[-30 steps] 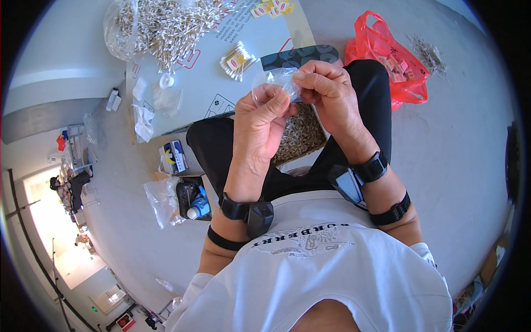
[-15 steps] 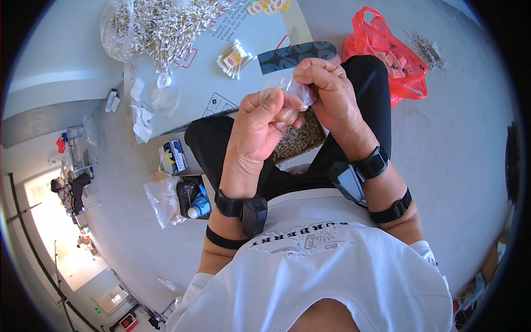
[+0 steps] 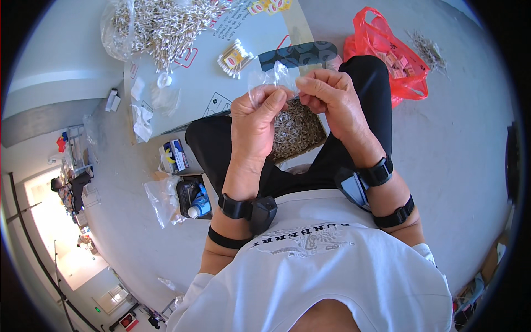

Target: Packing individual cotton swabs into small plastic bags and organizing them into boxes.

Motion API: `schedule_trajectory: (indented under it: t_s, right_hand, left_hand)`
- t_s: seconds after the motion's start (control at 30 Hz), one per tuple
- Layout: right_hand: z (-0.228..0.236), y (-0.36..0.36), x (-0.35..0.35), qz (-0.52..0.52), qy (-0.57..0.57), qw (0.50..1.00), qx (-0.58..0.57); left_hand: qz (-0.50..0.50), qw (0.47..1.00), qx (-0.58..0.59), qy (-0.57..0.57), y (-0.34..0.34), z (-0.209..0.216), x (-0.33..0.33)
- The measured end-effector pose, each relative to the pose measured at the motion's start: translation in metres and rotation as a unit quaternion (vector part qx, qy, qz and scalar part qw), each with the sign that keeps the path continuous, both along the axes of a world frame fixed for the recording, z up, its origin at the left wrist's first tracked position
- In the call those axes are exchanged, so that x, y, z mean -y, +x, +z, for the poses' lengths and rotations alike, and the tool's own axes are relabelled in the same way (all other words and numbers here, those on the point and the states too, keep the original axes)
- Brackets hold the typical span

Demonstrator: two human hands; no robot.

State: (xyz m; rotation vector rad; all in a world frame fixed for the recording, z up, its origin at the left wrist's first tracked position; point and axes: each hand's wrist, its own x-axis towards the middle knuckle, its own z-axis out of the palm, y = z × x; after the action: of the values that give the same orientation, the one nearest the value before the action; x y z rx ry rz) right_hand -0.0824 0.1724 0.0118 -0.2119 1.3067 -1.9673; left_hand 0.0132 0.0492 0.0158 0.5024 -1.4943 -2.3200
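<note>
Between my hands a small clear plastic bag is stretched above my lap. My left hand pinches its near edge between thumb and fingers. My right hand grips the bag's right side, fingers curled in. Below them, between my legs, an open box is full of cotton swabs. On the table just beyond lies a bundle of cotton swabs with a yellow and white card among them.
A large heap of swabs covers the far left of the table. Yellow cards lie at its far edge. A red plastic bag with small packets sits on the floor at right. A carton with a blue bottle stands at left.
My hands have moved slightly apart, and the clear bag is now spread open between them rather than bunched up. More of the swab box below shows.
</note>
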Motion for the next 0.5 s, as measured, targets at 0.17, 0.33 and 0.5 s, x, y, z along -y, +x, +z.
schedule_trajectory:
  t_s: [0.17,0.33,0.5]
  right_hand:
    - [-0.002,0.004,0.002,-0.03,-0.007,0.997,-0.066]
    - [-0.012,0.003,0.0,-0.007,-0.098,0.995,0.021]
    - [-0.02,-0.001,-0.003,-0.016,-0.136,0.986,0.097]
  left_hand:
    - [0.019,0.997,0.022,-0.068,0.0,0.003,0.0]
    - [0.023,0.999,-0.01,-0.041,0.002,-0.005,0.01]
    - [0.028,0.998,-0.021,-0.05,0.003,-0.005,0.01]
